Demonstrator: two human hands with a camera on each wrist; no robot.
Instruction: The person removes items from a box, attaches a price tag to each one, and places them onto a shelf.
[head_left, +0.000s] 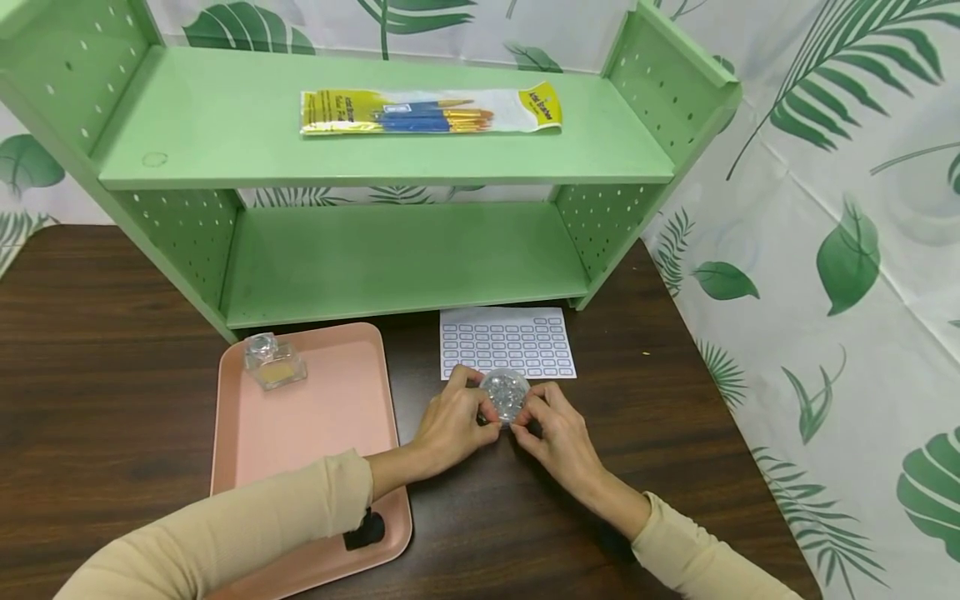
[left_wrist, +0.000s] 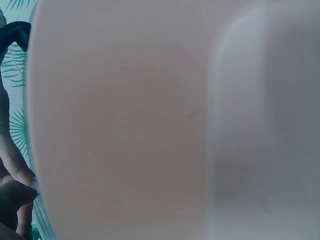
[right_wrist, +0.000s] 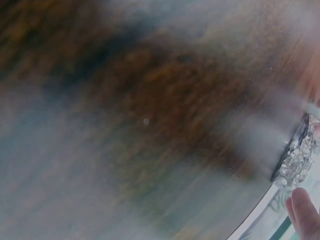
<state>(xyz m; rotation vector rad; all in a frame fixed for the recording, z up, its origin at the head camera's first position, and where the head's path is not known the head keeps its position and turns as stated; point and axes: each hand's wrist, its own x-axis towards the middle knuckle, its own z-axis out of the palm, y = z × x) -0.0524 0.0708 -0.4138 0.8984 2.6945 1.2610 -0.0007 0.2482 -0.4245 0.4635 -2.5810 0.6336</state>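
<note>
A small round clear container point(head_left: 506, 393) of shiny, clear gem-like pieces is between both hands, over the table just below a white printed sheet point(head_left: 498, 321). My left hand point(head_left: 452, 422) pinches its left and near rim with curled fingers and thumb. On the opposite side my right hand point(head_left: 561, 440) grips the right and near rim, fingertips almost meeting the left ones. In the right wrist view the pieces point(right_wrist: 296, 162) show at the right edge beside a fingertip point(right_wrist: 302, 207). The left wrist view is mostly filled by a pink tray point(left_wrist: 125, 125), with fingers at its lower left.
The pink tray point(head_left: 322, 425) lies left, under my left forearm. On it are a glass bottle point(head_left: 276, 368) with a yellowish patch and a black object point(head_left: 366, 531), partly hidden by the sleeve. Behind stands a green shelf point(head_left: 405, 250) bearing a paintbrush pack point(head_left: 431, 112).
</note>
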